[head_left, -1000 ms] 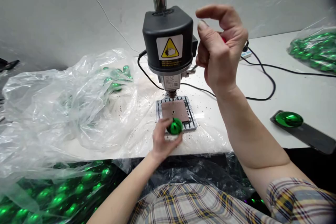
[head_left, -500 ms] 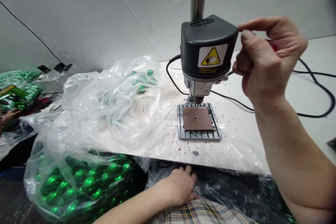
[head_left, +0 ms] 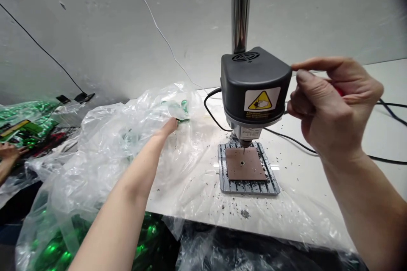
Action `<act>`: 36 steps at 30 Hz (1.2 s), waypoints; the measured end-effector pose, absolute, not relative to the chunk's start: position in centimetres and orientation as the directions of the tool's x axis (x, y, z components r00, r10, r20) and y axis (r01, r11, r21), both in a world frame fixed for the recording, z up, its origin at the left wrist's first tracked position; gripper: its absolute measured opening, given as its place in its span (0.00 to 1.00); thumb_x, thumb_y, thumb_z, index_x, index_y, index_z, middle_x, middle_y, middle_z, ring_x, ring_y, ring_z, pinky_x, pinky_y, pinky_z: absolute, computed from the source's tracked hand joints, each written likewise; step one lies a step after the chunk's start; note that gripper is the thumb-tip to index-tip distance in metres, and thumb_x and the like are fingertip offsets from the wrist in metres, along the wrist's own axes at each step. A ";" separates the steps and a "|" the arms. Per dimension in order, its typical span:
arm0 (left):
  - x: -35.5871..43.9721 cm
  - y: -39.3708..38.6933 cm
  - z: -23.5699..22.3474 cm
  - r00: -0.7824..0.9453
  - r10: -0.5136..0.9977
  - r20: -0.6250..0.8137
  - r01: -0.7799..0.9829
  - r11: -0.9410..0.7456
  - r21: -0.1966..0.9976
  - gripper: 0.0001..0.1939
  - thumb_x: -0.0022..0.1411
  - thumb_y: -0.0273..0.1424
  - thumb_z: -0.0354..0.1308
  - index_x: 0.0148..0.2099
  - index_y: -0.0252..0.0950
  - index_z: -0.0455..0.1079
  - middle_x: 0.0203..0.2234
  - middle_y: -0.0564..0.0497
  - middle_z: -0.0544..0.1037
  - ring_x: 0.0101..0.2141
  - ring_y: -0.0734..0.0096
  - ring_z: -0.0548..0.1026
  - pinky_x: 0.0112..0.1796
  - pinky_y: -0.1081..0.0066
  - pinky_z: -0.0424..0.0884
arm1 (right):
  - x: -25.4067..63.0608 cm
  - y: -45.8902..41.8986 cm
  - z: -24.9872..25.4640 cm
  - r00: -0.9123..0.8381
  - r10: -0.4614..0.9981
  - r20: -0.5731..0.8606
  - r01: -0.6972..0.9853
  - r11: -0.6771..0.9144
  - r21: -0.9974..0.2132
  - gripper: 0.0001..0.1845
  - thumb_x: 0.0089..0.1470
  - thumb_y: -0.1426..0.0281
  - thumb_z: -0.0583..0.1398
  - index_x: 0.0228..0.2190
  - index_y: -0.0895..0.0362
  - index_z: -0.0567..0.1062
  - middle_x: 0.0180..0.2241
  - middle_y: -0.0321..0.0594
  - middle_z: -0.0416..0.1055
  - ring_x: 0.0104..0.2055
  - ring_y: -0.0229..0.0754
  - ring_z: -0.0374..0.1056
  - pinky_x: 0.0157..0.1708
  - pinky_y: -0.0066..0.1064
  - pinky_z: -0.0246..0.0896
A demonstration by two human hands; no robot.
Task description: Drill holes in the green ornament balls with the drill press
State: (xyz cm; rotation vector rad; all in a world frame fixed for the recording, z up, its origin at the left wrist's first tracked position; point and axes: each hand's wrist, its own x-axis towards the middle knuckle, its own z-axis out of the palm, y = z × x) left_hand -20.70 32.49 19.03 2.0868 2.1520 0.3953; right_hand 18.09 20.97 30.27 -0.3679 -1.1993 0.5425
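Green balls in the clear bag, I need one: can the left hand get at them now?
Probably yes: the left hand is right beside the green balls, with only the clear bag seemingly between, and the drill press stands off to its right.

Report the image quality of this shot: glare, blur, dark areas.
Head view: the right hand looks slightly blurred; the plastic sheet shows bright glare along its folds; the top right corner falls dark.
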 end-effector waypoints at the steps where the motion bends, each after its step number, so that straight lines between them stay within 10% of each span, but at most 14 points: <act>1: -21.3 33.1 18.9 -0.062 0.993 0.098 0.965 0.034 0.261 0.20 0.63 0.31 0.56 0.55 0.28 0.72 0.56 0.33 0.75 0.62 0.45 0.65 0.63 0.51 0.58 | 18.1 21.0 30.3 0.260 0.577 0.774 -0.198 0.816 -0.542 0.09 0.52 0.75 0.66 0.35 0.52 0.84 0.15 0.26 0.59 0.12 0.26 0.52 0.07 0.21 0.44; 9: -22.2 35.2 15.9 -0.164 0.984 0.065 0.907 0.125 0.401 0.27 0.57 0.41 0.66 0.55 0.30 0.71 0.57 0.33 0.74 0.61 0.47 0.67 0.60 0.57 0.62 | 18.1 21.2 30.3 0.255 0.576 0.776 -0.195 0.817 -0.542 0.10 0.51 0.76 0.65 0.35 0.52 0.84 0.14 0.26 0.56 0.12 0.26 0.51 0.07 0.23 0.41; 15: -19.9 34.1 16.1 -0.234 0.971 0.055 0.763 0.148 0.629 0.14 0.49 0.33 0.70 0.37 0.33 0.73 0.37 0.41 0.80 0.50 0.50 0.74 0.53 0.59 0.69 | 18.0 21.3 30.2 0.268 0.550 0.791 -0.210 0.835 -0.509 0.12 0.50 0.76 0.64 0.34 0.51 0.85 0.14 0.26 0.57 0.12 0.26 0.49 0.06 0.21 0.41; 23: -15.2 25.6 18.4 -0.203 0.969 -0.144 0.162 0.178 0.971 0.19 0.66 0.47 0.55 0.47 0.37 0.69 0.35 0.46 0.77 0.33 0.64 0.78 0.32 0.65 0.75 | 17.9 21.0 30.4 0.265 0.556 0.788 -0.238 0.829 -0.506 0.09 0.52 0.76 0.66 0.34 0.52 0.84 0.14 0.25 0.56 0.12 0.26 0.49 0.07 0.20 0.41; 26: -13.7 21.5 19.7 -0.299 0.952 -0.072 -0.176 0.019 0.984 0.22 0.56 0.42 0.67 0.49 0.39 0.67 0.39 0.50 0.75 0.37 0.67 0.78 0.39 0.64 0.78 | 17.8 20.8 30.4 0.274 0.557 0.784 -0.245 0.829 -0.503 0.07 0.52 0.76 0.66 0.33 0.55 0.83 0.15 0.26 0.57 0.13 0.25 0.50 0.08 0.20 0.42; 30: -9.5 16.2 20.1 -0.462 0.857 0.229 -0.071 -0.293 0.954 0.26 0.55 0.39 0.69 0.54 0.44 0.65 0.44 0.53 0.73 0.39 0.73 0.76 0.45 0.68 0.76 | 17.8 21.0 30.3 0.272 0.555 0.786 -0.206 0.832 -0.516 0.03 0.53 0.74 0.65 0.33 0.55 0.80 0.16 0.26 0.57 0.13 0.25 0.49 0.08 0.20 0.41; 36: -2.1 12.6 16.9 -0.186 0.978 -0.089 -0.226 0.046 0.973 0.28 0.50 0.37 0.71 0.51 0.39 0.65 0.38 0.50 0.78 0.36 0.71 0.77 0.37 0.72 0.72 | 18.0 22.1 29.8 0.292 0.518 0.804 -0.112 0.853 -0.509 0.06 0.57 0.64 0.65 0.34 0.53 0.77 0.16 0.27 0.57 0.13 0.28 0.47 0.09 0.23 0.40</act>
